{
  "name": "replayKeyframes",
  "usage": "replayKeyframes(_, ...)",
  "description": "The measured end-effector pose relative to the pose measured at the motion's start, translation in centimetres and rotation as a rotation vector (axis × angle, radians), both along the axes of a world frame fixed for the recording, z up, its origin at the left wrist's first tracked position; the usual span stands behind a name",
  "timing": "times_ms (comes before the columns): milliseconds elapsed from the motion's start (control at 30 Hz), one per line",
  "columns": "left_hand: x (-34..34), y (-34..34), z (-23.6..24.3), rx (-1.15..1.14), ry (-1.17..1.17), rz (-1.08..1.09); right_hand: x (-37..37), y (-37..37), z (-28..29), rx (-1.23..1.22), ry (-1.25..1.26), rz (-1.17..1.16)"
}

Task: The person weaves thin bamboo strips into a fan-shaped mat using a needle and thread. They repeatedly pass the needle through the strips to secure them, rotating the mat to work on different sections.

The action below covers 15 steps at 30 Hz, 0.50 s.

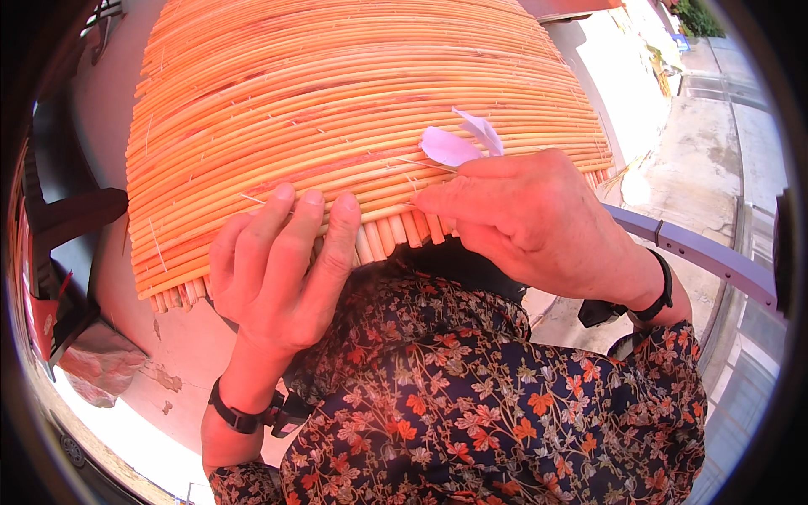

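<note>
A broad mat of orange-yellow stalks (353,93), laid side by side, spreads out before me. Along its near edge show the cut ends of a layer running crosswise beneath. My left hand (282,261) is open, its fingers apart and resting on the near edge. To the right, my right hand (526,219) is closed in a pinch low over the same edge; its fingertips hide what they hold. Two pale lilac, petal-shaped flaps (450,147) stick up just beyond the right knuckles. A thin pale sliver (421,163) points left from beside them.
Short thread-like bits poke out between the stalks. A curved lilac-grey bar (707,252) runs past my right wrist. Dark furniture (76,219) stands at the left, close to the mat, with a reddish stone-like lump (97,362) below it. Concrete paving (707,151) lies at the right.
</note>
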<state>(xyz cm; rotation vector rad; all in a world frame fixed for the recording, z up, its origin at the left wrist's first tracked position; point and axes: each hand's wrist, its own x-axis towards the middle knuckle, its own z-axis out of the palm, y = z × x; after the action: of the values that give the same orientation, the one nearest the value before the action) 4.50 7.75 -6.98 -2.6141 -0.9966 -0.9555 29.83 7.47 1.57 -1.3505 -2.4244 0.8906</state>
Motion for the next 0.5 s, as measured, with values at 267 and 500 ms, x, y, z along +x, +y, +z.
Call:
replayKeyframes(267,0.1,-0.4,0.1,-0.007,0.012,0.002,-0.3,0.1,0.4,0.037,-0.06,0.053)
replayKeyframes(500,0.1,-0.4,0.2,-0.017,0.009,0.0,-0.6,0.9,0.6,0.1,-0.079,0.122)
